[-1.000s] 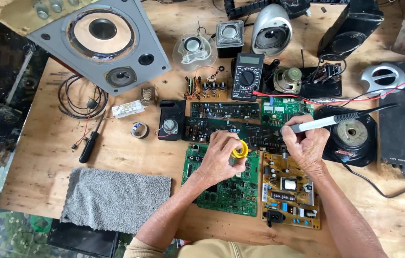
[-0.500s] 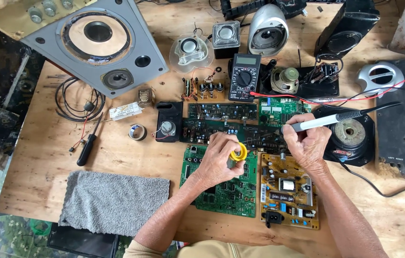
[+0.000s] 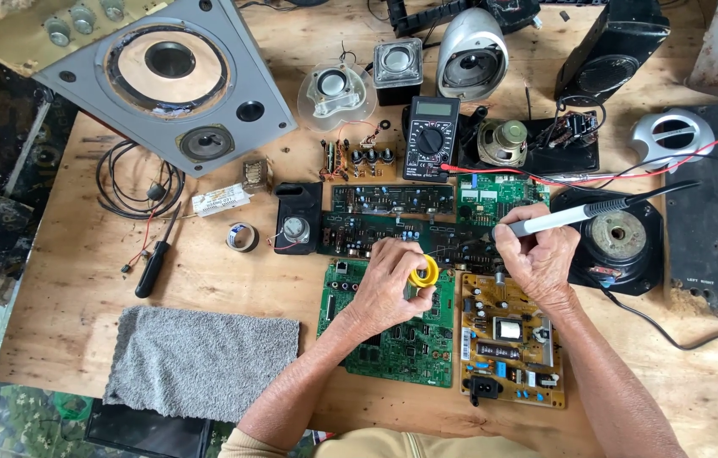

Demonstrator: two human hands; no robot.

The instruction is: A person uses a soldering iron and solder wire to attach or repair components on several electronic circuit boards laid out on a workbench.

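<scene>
Your left grip [image 3: 391, 284] is pinching a yellow solder spool [image 3: 423, 272] over the green circuit board [image 3: 393, 339]. Your right grip [image 3: 537, 254] is clasping a soldering iron [image 3: 584, 212], just beside the spool.

A black handheld multimeter [image 3: 431, 137] with a small grey rectangular screen stands at the counter's [image 3: 71, 280] far middle; a small white rectangular labelled packet [image 3: 221, 201] lies left of it.

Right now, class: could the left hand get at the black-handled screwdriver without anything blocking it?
Probably yes. The screwdriver lies on bare table to the left of the left hand, with nothing between them, though that hand is holding a yellow spool.
</scene>
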